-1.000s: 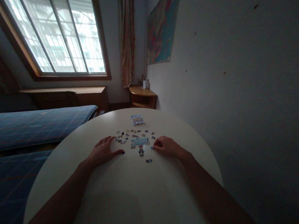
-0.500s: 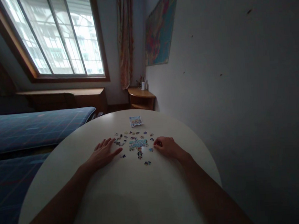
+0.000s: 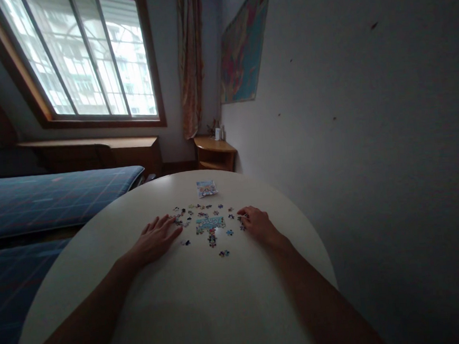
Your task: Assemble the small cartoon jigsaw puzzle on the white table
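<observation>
On the white round table (image 3: 208, 306) lies a partly joined jigsaw puzzle (image 3: 210, 225), a blue block with a narrow strip (image 3: 212, 239) running toward me. My left hand (image 3: 157, 236) rests flat to its left, fingers spread, fingertips beside a cluster of loose puzzle pieces. To the right, my right hand (image 3: 255, 224) has its fingers bent and close together at a few small puzzle pieces (image 3: 242, 227); one seems to be between the fingertips, partly hidden. Single pieces lie nearby: a blue puzzle piece (image 3: 229, 233), a dark puzzle piece (image 3: 186, 242) and a joined pair (image 3: 224, 253).
Several loose pieces are scattered beyond the joined puzzle. Farther back lies a small picture packet (image 3: 207, 188). A bed with a blue plaid cover (image 3: 57, 201) stands left, a wooden corner shelf (image 3: 214, 144) behind, and a wall (image 3: 356, 172) along the right.
My right hand has shifted slightly right, away from the joined puzzle, and pieces now show by its fingertips. My left hand stays flat in place. The view has turned a little.
</observation>
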Demonstrator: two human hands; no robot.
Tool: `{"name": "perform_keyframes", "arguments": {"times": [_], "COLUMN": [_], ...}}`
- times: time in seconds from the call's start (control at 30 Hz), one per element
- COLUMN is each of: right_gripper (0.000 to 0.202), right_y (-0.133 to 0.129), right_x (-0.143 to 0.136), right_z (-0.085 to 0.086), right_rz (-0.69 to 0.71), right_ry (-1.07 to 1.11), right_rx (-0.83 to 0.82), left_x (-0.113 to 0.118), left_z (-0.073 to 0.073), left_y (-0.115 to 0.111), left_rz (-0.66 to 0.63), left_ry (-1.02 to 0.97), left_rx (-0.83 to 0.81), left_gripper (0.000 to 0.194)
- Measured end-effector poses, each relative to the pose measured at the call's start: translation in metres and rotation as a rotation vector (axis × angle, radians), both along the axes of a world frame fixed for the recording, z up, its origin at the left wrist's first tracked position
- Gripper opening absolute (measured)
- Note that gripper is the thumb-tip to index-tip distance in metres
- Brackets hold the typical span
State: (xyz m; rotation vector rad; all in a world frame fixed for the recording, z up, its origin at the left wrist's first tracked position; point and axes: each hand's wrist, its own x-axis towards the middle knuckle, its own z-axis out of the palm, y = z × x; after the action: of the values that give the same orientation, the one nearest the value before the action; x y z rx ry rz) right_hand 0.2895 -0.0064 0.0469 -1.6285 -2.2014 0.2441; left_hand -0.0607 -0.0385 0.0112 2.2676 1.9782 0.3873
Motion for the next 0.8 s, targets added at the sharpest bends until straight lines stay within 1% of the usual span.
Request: {"name": "perform_keyframes", "arguments": {"times": [0.1, 0.23, 0.47, 0.57, 0.7, 0.8], "right_gripper": [0.026, 0.027, 0.030, 0.035, 0.049, 0.045], "right_y": [-0.002, -0.002, 0.005, 0.008, 0.011, 0.010], "right_x": [-0.004, -0.004, -0.004, -0.008, -0.016, -0.020], "right_z": [0.000, -0.001, -0.005, -0.008, -0.013, -0.015], "right_rz": [0.002, -0.008, -0.029, -0.036, 0.031, 0.098], "right_ry": [-0.014, -0.011, -0.030, -0.046, -0.046, -0.068], "right_rx": [-0.010, -0.010, 0.008, 0.029, 0.053, 0.046], "left_x": [0.002, 0.003, 0.001, 0.001, 0.001, 0.001], "left_z": [0.006, 0.010, 0.007, 0.007, 0.006, 0.006], "left_y": [-0.003, -0.005, -0.004, -0.004, -0.004, -0.005], "left_rz": [0.010, 0.001, -0.014, -0.014, -0.026, -0.022], "left_ry": [0.012, 0.022, 0.033, 0.043, 0.041, 0.042], "left_rx": [-0.086, -0.090, -0.068, -0.079, -0.066, -0.069], "left_gripper": [0.074, 0.081, 0.084, 0.085, 0.084, 0.083]}}
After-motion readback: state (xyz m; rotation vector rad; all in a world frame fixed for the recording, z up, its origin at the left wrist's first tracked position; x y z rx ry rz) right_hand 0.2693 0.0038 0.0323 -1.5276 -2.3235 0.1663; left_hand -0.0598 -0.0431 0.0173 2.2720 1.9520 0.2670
